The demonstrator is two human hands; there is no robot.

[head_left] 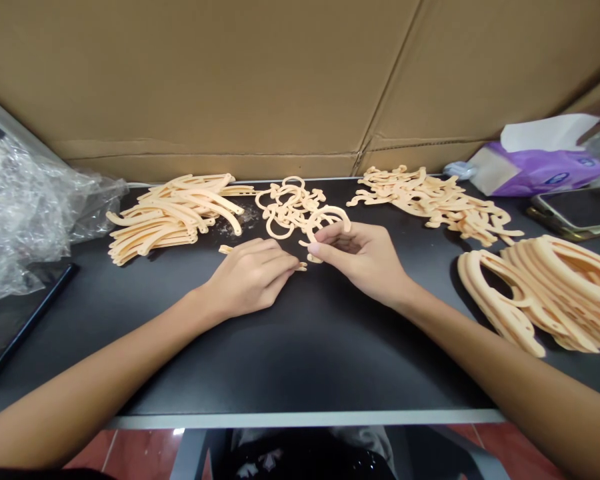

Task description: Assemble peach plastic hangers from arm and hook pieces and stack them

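My left hand (pixel 250 277) lies palm-down on the black table (pixel 300 347), fingers closed over a straight peach plastic bar (pixel 226 250) whose ends poke out on both sides. My right hand (pixel 363 257) pinches a peach plastic ring hook (pixel 325 220) just above the table, right beside the left fingertips. Directly behind both hands lies a small heap of the same ring hooks (pixel 287 203).
A stack of curved peach bars (pixel 175 213) sits back left, small hook pieces (pixel 430 200) back right, and large assembled hanger pieces (pixel 545 287) at the right. Crumpled clear plastic (pixel 25 207) is far left. A purple tissue pack (pixel 535 167) and a phone (pixel 575 210) lie far right. A cardboard wall (pixel 280 80) stands behind.
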